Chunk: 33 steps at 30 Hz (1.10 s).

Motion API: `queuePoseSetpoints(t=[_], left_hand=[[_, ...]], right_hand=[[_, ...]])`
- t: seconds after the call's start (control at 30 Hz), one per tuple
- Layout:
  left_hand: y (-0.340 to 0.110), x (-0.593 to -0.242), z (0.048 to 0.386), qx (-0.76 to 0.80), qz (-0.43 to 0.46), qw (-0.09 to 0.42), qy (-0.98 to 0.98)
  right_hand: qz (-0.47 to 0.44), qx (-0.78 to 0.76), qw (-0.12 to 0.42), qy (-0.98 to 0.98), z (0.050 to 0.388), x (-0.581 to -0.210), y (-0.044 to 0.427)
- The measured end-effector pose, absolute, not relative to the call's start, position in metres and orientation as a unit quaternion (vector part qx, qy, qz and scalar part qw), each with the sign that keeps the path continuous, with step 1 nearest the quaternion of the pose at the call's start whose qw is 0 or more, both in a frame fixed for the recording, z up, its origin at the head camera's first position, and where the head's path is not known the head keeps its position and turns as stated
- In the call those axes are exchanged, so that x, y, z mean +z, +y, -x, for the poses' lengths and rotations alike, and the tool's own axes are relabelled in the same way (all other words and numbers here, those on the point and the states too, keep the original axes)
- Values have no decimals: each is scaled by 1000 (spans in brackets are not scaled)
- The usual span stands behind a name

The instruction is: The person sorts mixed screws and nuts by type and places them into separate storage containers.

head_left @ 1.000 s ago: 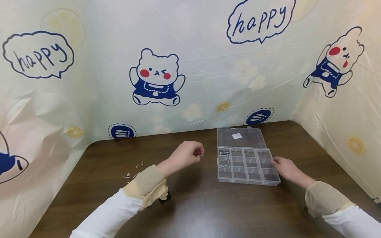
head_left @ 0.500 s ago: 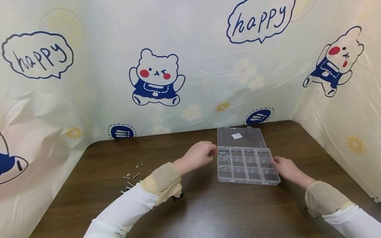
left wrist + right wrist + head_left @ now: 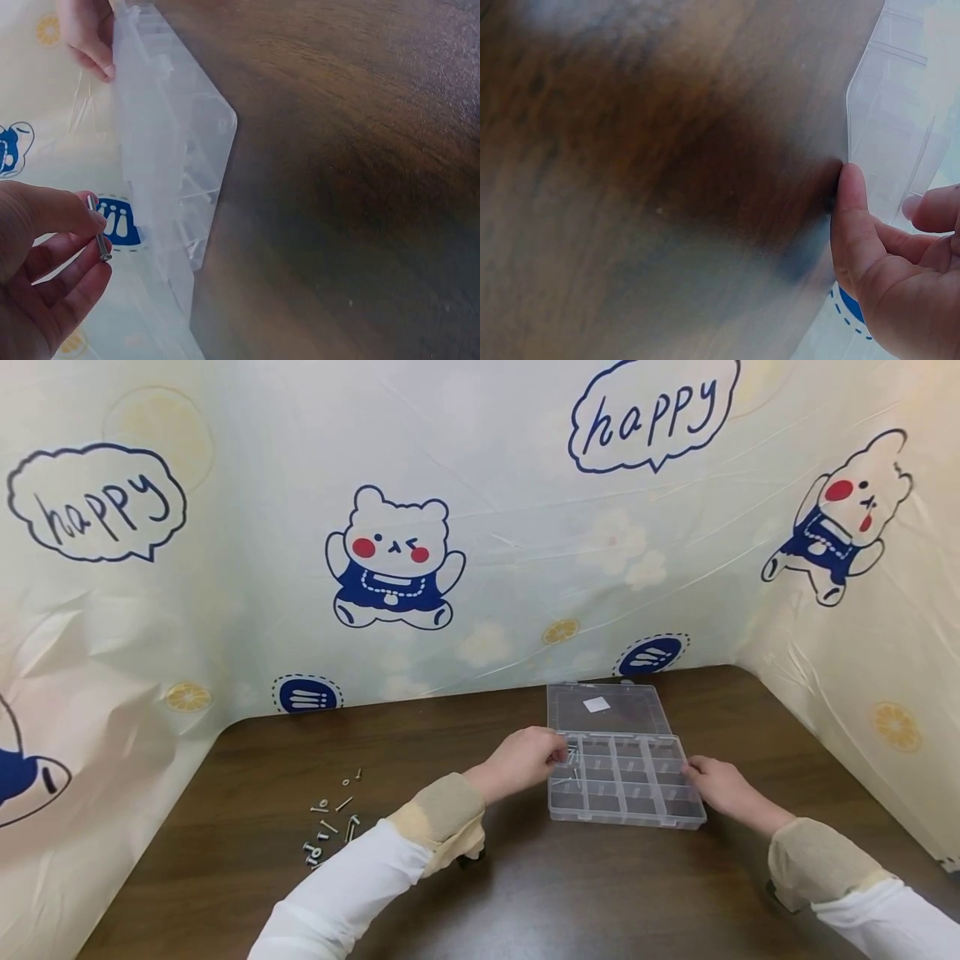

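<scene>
In the left wrist view, my left hand [image 3: 52, 255] pinches a small metal screw [image 3: 98, 229] between thumb and fingers. The head view puts that hand [image 3: 528, 756] at the back left corner of a clear divided box [image 3: 626, 817], over its edge. The box's lid [image 3: 630, 710] lies open behind it. Several screws [image 3: 573, 755] are in the left compartments. My right hand [image 3: 727, 789] holds the box's right edge; in the right wrist view its fingers [image 3: 852, 187] touch the clear side, thumb on the rim.
Loose screws, bolts and small rings [image 3: 328, 827] lie scattered on the left of the brown table [image 3: 540, 902], partly beside my left sleeve. A printed cloth [image 3: 510, 527] hangs behind and at both sides of the table.
My left hand has moved right, from over the table to the box's left edge, with the screw. More of the loose pieces show beside the sleeve. My right hand stays at the box.
</scene>
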<state>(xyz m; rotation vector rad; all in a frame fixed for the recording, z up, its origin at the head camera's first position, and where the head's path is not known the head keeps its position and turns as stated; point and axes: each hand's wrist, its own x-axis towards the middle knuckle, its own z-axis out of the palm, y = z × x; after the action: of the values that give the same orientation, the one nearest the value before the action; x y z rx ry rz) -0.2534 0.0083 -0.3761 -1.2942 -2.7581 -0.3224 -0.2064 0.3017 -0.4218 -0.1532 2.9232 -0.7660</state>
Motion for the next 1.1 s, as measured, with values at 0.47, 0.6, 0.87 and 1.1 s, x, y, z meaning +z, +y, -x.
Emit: queuePoseSetpoints(t=[0.47, 0.6, 0.87, 1.1], left_hand=[[8, -382, 262, -125, 419, 35, -898], [2, -377, 263, -119, 417, 35, -900], [-16, -367, 264, -58, 434, -13, -899], [-33, -357, 263, -5, 444, -68, -893]], right_hand=[[54, -252, 56, 965, 207, -422, 301], [52, -251, 58, 965, 206, -422, 301], [54, -251, 57, 965, 206, -420, 300], [57, -250, 56, 965, 206, -421, 301]])
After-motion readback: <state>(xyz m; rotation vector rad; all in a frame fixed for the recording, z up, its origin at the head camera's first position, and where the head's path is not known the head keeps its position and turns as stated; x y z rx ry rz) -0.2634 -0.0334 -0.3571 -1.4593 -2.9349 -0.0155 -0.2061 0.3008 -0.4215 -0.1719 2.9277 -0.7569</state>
